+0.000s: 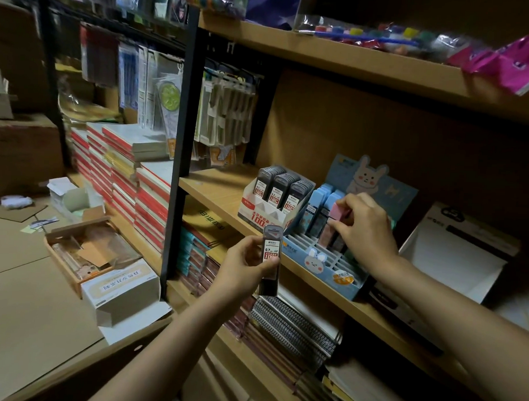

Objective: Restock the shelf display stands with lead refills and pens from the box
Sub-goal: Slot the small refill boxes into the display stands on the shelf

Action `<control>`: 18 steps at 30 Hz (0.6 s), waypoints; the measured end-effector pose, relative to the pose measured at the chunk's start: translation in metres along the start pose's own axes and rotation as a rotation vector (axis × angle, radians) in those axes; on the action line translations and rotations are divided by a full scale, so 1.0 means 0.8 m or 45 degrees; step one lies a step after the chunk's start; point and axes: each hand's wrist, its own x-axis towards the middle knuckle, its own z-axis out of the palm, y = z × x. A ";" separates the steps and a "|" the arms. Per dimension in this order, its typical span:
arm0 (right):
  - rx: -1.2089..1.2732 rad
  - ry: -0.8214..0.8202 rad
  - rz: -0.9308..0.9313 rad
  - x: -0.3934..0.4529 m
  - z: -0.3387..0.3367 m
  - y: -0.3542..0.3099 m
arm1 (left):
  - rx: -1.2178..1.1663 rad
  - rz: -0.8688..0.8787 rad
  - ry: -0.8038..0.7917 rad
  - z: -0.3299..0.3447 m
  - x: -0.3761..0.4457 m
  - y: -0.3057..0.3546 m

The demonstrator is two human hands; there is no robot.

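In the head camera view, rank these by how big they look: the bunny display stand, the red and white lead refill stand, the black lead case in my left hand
1. bunny display stand
2. red and white lead refill stand
3. black lead case, though it sits nearer the camera

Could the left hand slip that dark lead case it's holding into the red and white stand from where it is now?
Probably yes. The left hand holds the lead case just in front of and below the red and white stand, nothing lies between them, and the right hand is busy at the blue rabbit stand beside it.
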 end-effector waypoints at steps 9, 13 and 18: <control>0.590 -0.365 0.127 -0.023 -0.001 -0.055 | 0.009 0.091 -0.041 -0.008 -0.005 0.010; 0.746 -0.513 0.086 -0.012 0.008 -0.082 | 0.069 0.175 -0.049 -0.009 -0.005 0.015; 0.675 -0.315 0.062 0.053 -0.014 -0.071 | 0.213 0.226 0.122 -0.023 -0.001 0.013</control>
